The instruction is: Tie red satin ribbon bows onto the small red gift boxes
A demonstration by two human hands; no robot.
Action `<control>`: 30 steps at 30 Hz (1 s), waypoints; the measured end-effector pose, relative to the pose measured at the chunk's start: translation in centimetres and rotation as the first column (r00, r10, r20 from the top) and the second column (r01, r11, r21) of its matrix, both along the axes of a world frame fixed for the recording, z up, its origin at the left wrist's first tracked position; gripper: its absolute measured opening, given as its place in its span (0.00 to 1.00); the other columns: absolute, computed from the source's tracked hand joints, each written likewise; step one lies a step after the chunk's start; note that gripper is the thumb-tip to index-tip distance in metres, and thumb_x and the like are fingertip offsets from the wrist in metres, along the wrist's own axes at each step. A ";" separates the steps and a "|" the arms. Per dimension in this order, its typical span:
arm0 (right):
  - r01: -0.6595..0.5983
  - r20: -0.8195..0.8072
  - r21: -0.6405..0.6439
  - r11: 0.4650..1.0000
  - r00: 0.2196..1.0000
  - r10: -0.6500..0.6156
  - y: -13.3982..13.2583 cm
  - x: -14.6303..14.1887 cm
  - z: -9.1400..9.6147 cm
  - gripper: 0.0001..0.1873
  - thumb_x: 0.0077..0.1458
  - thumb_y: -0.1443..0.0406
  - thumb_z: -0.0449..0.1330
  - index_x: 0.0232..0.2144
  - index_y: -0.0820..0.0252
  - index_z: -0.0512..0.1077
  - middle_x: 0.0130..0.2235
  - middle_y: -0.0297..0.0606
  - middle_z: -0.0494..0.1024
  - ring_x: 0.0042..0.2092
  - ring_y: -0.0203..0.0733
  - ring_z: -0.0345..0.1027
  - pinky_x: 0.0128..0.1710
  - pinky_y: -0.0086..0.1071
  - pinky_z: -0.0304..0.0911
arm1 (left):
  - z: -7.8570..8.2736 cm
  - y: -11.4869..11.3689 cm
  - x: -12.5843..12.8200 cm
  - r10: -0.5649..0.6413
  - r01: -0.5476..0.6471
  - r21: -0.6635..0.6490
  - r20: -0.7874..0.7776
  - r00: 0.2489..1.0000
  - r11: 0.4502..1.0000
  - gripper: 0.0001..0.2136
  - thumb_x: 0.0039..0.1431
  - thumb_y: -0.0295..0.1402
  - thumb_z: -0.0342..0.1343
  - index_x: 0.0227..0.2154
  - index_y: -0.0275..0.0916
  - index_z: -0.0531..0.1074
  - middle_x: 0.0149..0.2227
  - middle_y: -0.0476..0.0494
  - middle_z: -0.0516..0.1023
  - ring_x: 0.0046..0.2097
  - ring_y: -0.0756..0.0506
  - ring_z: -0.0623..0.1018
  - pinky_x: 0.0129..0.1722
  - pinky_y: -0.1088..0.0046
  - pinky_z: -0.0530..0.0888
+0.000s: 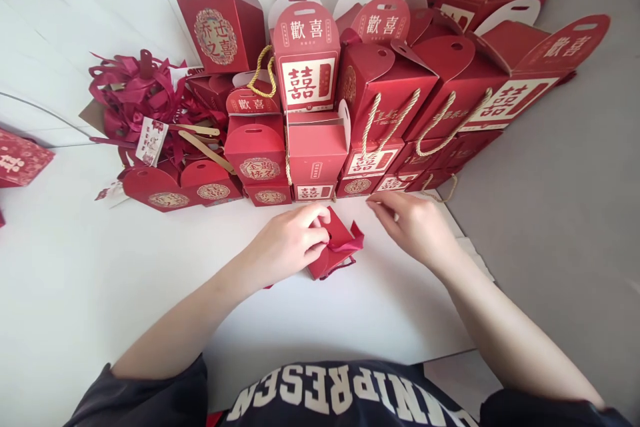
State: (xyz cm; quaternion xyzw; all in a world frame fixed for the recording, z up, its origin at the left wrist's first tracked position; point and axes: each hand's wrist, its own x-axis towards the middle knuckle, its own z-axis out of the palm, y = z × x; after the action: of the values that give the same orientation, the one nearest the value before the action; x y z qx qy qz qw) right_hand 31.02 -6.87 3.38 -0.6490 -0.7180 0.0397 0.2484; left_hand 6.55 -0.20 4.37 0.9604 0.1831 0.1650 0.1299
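A small red gift box (341, 230) lies tilted on the white table in front of me. A shiny magenta ribbon (350, 244) crosses it, with one short end standing up on the right. My left hand (296, 239) is closed at the box's left side, its fingertips pinching the ribbon against the box. Part of the box is hidden behind those fingers. To the right, apart from the box, my right hand (413, 221) hovers with thumb and forefinger drawn together; nothing shows between them. A dark red cord (339, 268) runs along the near edge of the box.
Behind my hands, stacked red boxes (313, 140) form a wall, some with rope handles (383, 123). At the back left, a heap of magenta ribbons (137, 97) with tags sits on boxes. Another red box (23, 159) is at the far left. A grey wall (560, 200) bounds the right.
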 end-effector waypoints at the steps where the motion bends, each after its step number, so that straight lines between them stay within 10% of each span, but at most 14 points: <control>1: -0.143 -0.062 0.047 0.989 0.987 0.146 0.6 -0.3 -0.1 0.11 0.65 0.64 0.52 0.39 0.59 0.74 0.38 0.44 0.81 0.38 0.46 0.75 0.38 0.36 0.68 | 0.0 -0.1 0.0 -0.014 0.014 0.074 -0.005 1.000 0.997 0.09 0.64 0.27 0.51 0.30 0.37 0.74 0.46 0.43 0.74 0.37 0.49 0.77 0.36 0.71 0.75; 6: -0.581 -0.220 0.159 0.798 0.767 0.602 2.8 -2.6 -1.8 0.11 0.66 0.67 0.52 0.43 0.57 0.74 0.49 0.43 0.79 0.50 0.43 0.70 0.51 0.39 0.66 | -0.5 0.3 -0.2 -0.020 -0.001 0.353 0.058 0.998 0.936 0.08 0.64 0.25 0.49 0.30 0.36 0.72 0.37 0.47 0.75 0.28 0.52 0.74 0.25 0.75 0.70; 19: -0.426 -0.388 0.089 0.900 0.818 0.425 2.9 -3.9 -2.8 0.07 0.60 0.69 0.57 0.38 0.61 0.76 0.33 0.37 0.74 0.31 0.36 0.68 0.34 0.29 0.66 | -4.4 3.0 -0.8 -0.096 -0.040 0.365 0.346 0.933 0.930 0.03 0.61 0.26 0.56 0.33 0.39 0.73 0.33 0.48 0.76 0.28 0.53 0.75 0.29 0.77 0.74; 30: -0.459 -0.296 0.212 0.863 0.811 0.504 3.5 -3.8 -2.6 0.15 0.54 0.75 0.57 0.43 0.54 0.67 0.38 0.35 0.78 0.42 0.44 0.70 0.50 0.42 0.61 | -4.4 3.0 -0.4 -0.131 -0.030 0.364 0.408 0.904 0.931 0.04 0.58 0.24 0.59 0.35 0.37 0.73 0.32 0.50 0.76 0.27 0.55 0.74 0.26 0.79 0.73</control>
State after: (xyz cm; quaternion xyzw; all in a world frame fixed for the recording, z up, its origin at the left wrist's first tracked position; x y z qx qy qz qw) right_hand 27.21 -3.41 0.75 -0.4110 -0.8058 0.1662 0.3926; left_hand 6.15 2.78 -0.02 0.9129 0.0915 0.3977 -0.0081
